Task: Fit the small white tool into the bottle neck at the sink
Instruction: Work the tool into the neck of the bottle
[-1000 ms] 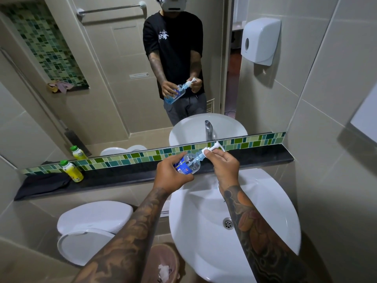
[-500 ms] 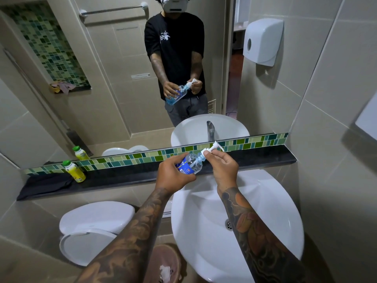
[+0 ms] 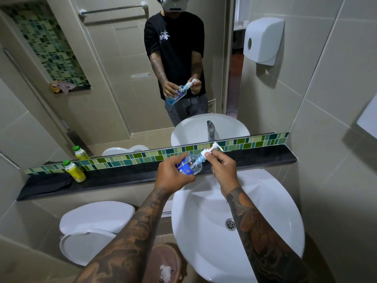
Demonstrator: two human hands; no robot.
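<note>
My left hand (image 3: pixel 171 176) grips a small clear bottle (image 3: pixel 191 162) with a blue label, tilted with its neck pointing up and to the right, above the back rim of the white sink (image 3: pixel 281 203). A white pump top (image 3: pixel 212 150) sits at the bottle's neck, its nozzle sticking up toward the mirror. My right hand (image 3: pixel 222 168) pinches the pump's collar between thumb and fingertips. The neck joint is partly covered by those fingers. The mirror repeats the same pose.
A black ledge (image 3: pixel 265 158) runs under the mirror, holding a yellow bottle with a green cap (image 3: pixel 74 170) and a dark cloth (image 3: pixel 47 183). A toilet (image 3: pixel 95 223) stands at the left, a bin (image 3: pixel 165 262) below, a white dispenser (image 3: pixel 263 40) on the right wall.
The bottle and both hands stay in nearly the same place. My right fingers have shifted slightly on the pump collar, and the view has drifted a little.
</note>
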